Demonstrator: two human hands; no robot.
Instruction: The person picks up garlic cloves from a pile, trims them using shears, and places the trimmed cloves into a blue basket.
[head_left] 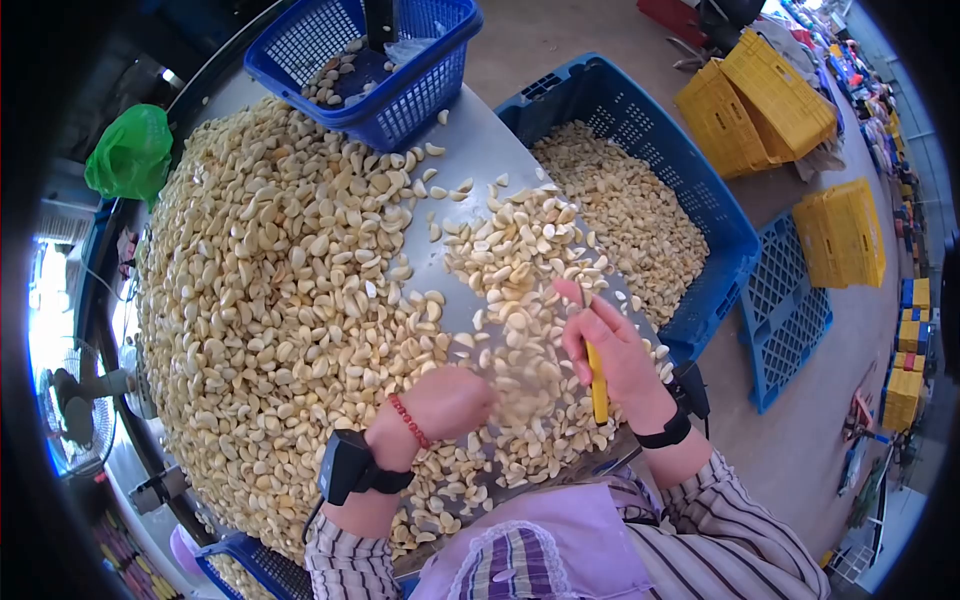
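My right hand [612, 350] is closed round a small knife [598, 385] with a yellow handle; its short blade shows by the forefinger. Just left of it, my left hand [445, 402] is low over pale pieces that look like peeled garlic cloves [290, 270]. Its fingers point right, smeared by motion, and whether they hold a clove cannot be made out. A large heap of these cloves covers the left of the metal table [480, 140]. A smaller spread of cloves [520, 250] lies before my hands, blurred close to the left fingers.
A blue basket [425, 100] with some darker pieces stands at the table's far edge. Right of the table, a large blue crate [735, 225] holds many cloves. Yellow crates [765, 100] and a blue lattice panel [785, 300] are farther right. A green bag [130, 150] sits far left.
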